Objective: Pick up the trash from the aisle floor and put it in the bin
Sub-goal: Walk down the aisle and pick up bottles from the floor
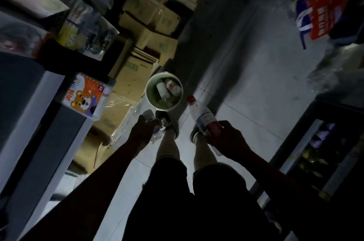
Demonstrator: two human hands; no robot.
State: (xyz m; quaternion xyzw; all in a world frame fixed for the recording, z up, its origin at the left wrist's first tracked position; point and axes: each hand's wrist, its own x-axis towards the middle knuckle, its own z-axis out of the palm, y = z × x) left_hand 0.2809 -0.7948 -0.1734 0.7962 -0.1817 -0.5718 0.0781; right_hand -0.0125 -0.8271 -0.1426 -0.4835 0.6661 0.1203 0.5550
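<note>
A clear plastic bottle [202, 115] with a red cap and red label is gripped around its lower half by the right hand [226, 138], the cap pointing toward the bin [164, 91]. What appears to be a crumpled clear bottle [150, 120] is clasped in the left hand [140, 132]. The round white bin stands on the tiled floor [246, 91] just ahead of the shoes, beside stacked cardboard boxes [134, 75], and already contains several bottles.

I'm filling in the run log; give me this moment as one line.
left hand: holds crumpled clear bottle | right hand: holds red-capped bottle | bin: ahead, bottles inside | drop: not yet
</note>
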